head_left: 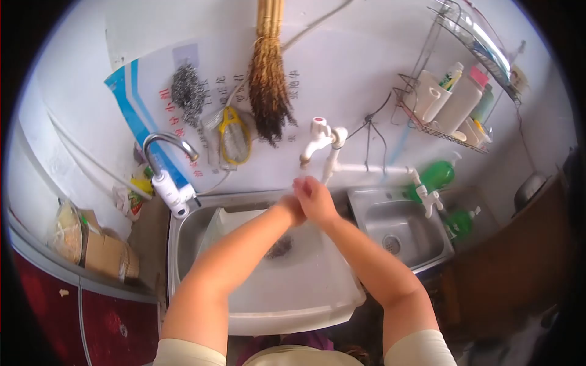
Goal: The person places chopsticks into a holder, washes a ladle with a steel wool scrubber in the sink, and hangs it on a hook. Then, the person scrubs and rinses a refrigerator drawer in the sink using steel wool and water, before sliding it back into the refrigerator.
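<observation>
Both of my hands meet just below the white wall tap, over a pale plastic basin. My right hand is the upper one, with its fingers curled together near the tap's spout; what they hold, if anything, is too small to tell. My left hand lies against it and is partly hidden behind it, its fingers not clearly visible. The basin rests on a steel sink, and some dark matter shows in it beneath my left forearm.
A curved chrome faucet stands at the left. To the right are a smaller steel sink, green bottles and a low white tap. A straw broom and a wire rack hang on the wall. A cardboard box sits far left.
</observation>
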